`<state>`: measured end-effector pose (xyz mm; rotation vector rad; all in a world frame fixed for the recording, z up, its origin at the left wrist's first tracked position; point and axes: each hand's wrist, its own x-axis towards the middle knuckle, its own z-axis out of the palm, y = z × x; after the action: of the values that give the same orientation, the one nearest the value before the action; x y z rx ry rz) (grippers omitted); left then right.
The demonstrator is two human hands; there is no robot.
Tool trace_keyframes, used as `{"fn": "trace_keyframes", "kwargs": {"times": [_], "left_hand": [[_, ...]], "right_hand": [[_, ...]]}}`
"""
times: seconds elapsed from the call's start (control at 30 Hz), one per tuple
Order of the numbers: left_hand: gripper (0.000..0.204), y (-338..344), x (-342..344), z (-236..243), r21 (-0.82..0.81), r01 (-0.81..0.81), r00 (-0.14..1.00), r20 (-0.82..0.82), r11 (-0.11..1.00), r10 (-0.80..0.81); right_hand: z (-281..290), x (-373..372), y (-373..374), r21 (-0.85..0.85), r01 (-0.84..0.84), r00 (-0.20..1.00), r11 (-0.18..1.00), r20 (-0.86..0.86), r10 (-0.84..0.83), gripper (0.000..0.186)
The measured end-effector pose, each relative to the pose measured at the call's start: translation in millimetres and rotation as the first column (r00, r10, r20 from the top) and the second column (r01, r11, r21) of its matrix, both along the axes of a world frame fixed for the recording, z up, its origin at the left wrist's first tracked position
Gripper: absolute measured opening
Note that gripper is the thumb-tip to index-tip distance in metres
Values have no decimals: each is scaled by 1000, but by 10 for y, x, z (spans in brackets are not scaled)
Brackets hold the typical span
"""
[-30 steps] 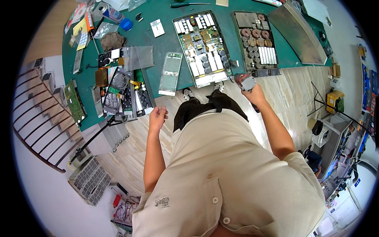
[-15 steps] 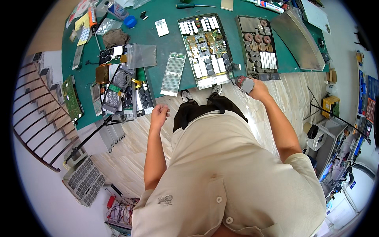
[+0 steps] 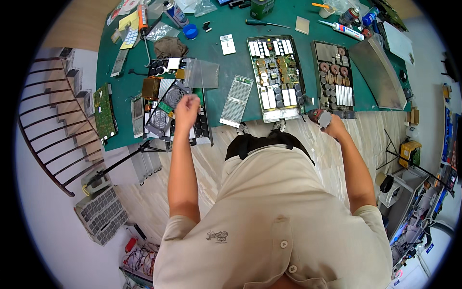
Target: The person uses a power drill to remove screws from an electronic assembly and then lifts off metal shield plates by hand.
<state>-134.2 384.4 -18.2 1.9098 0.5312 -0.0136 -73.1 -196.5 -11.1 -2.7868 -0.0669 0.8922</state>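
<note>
My left hand (image 3: 186, 111) is over the electronics chassis at the left of the bench, its fingers curled together. Whatever they may hold is too small to make out. Beneath and beside it, a bracket with two round fans (image 3: 159, 120) lies tilted across the chassis. My right hand (image 3: 336, 128) grips a cordless screwdriver (image 3: 319, 117) with a dark red and grey body, just off the bench's front edge. Close to its tip is an open power module (image 3: 277, 77) packed with white blocks and dark capacitors. A perforated metal cover (image 3: 237, 100) lies between the module and the chassis.
A second open module (image 3: 335, 77) and a bent metal sheet (image 3: 378, 72) lie at the right. A screwdriver (image 3: 267, 23), a sealant tube (image 3: 341, 31), a spray can (image 3: 175, 13) and a brown rag (image 3: 171, 47) are farther back. A green circuit board (image 3: 105, 111) sits at the left edge.
My left hand has moved forward from in front of the bench to over the fan bracket. The right hand still holds the cordless screwdriver near the bench edge. The whole view has shifted.
</note>
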Motion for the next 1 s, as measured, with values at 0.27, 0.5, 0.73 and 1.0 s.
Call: {"fn": "trace_keyframes", "kwargs": {"times": [0.27, 0.5, 0.73, 1.0], "left_hand": [[40, 261, 1102, 50, 778, 204, 978, -180, 594, -101], [39, 202, 1253, -92, 822, 242, 964, -263, 516, -34], [29, 63, 1248, -204, 848, 123, 975, -6, 515, -221], [40, -177, 745, 391, 661, 97, 913, 238, 744, -331]], "right_hand": [[-107, 89, -37, 86, 69, 997, 994, -24, -67, 51], [172, 151, 180, -102, -122, 992, 987, 8, 124, 42], [42, 124, 144, 196, 325, 933, 925, -227, -280, 44], [175, 99, 439, 241, 431, 886, 869, -294, -358, 48]]}}
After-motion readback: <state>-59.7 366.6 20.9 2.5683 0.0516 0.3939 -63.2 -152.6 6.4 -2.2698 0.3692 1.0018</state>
